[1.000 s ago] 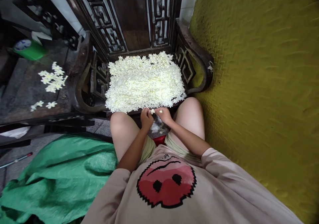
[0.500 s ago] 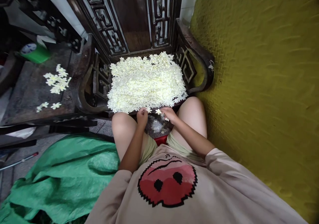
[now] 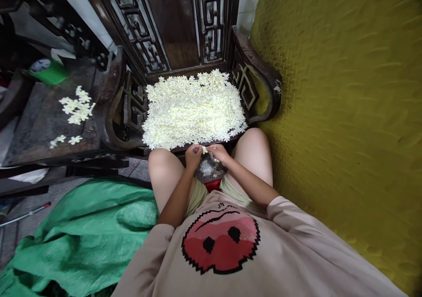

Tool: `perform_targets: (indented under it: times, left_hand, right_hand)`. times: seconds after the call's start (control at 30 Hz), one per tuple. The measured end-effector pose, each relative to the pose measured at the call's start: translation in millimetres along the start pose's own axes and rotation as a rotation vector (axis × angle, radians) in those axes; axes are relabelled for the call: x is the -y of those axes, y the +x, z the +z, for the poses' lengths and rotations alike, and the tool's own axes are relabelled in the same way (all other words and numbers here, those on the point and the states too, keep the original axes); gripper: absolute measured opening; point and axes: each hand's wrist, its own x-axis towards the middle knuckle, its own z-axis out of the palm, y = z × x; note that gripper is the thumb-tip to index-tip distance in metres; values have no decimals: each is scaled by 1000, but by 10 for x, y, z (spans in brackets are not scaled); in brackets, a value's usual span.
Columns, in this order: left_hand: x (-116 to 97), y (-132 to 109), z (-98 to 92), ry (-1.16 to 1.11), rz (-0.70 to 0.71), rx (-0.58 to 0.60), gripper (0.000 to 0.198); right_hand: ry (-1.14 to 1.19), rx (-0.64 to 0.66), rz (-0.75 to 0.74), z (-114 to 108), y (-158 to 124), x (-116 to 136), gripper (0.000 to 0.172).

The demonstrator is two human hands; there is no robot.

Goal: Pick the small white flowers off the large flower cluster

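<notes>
A thick heap of small white flowers (image 3: 194,110) covers the seat of a dark carved wooden chair (image 3: 257,75) in front of my knees. My left hand (image 3: 193,156) and my right hand (image 3: 219,153) meet at the chair's front edge, just below the heap. Both are pinched together on a single white flower (image 3: 205,150) held between them. Under my hands, between my thighs, lies a dark patterned cloth (image 3: 207,169) with a few flower bits on it.
A second dark wooden seat (image 3: 39,125) at the left carries several loose white flowers (image 3: 76,105) and a green container (image 3: 49,70). A green tarp (image 3: 82,231) lies on the floor at the lower left. A yellow textured wall (image 3: 346,112) fills the right side.
My hands had drawn slightly apart at the heap's edge half a second ago. Now they have come back together around one flower.
</notes>
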Motion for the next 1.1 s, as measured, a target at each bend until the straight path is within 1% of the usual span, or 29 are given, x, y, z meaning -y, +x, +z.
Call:
perform_targets:
  times: [0.23, 0.4, 0.5, 0.6, 0.7, 0.8, 0.93, 1.0, 1.1]
  left_hand:
    - [35, -3, 8, 151, 171, -23, 16]
    - [11, -31, 18, 195, 243, -71, 17]
    - [5, -35, 23, 200, 251, -72, 18]
    - [-1, -40, 23, 169, 229, -41, 19]
    - [-4, -44, 32, 98, 175, -17, 19]
    - [6, -33, 52, -20, 60, -5, 19]
    - [15, -10, 65, -200, -85, 44, 23]
    - [2, -8, 60, -257, -109, 55, 25]
    - [-32, -20, 48, -293, -108, 57, 29]
  right_hand:
    - [34, 51, -56, 9, -15, 29, 39]
    - [76, 99, -52, 27, -43, 51, 43]
    - [102, 114, -50, 32, -48, 56, 47]
    - [125, 115, -52, 25, -39, 46, 48]
    - [122, 105, -47, 16, -17, 19, 47]
    - [117, 86, -40, 13, 8, -13, 46]
    - [127, 57, -47, 20, 20, -37, 45]
    - [141, 33, -59, 25, 17, -38, 45]
    - [163, 1, -71, 29, 17, -36, 45]
